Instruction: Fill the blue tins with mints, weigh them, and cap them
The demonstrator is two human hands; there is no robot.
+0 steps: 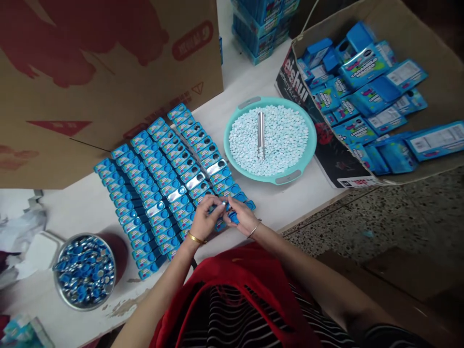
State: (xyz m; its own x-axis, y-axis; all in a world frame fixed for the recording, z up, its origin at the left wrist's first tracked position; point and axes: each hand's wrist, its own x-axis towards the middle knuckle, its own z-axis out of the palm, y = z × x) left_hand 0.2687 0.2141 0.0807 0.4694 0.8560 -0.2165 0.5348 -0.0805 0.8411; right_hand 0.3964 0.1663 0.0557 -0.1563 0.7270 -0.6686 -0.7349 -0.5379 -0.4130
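Observation:
My left hand [207, 217] and my right hand [244, 216] meet over the near end of the tin rows. Between their fingertips is a small blue cap [225, 206], which both seem to pinch. More blue caps [234, 218] sit within the curled fingers of my right hand. Below and to the left stand several rows of small blue tins [159, 171], packed side by side. Toward the far end, some tins [197, 126] show dark round openings; nearer ones have blue caps in place. My fingers partly hide the tins beneath them.
A turquoise basin [232, 159] of pale tablets holds a metal tube [261, 128]. At left, a metal pot [112, 270] is full of blue and silver caps. A carton [308, 130] of blue packs stands right; a large cardboard box [145, 63] and stacked packs [253, 41] stand behind.

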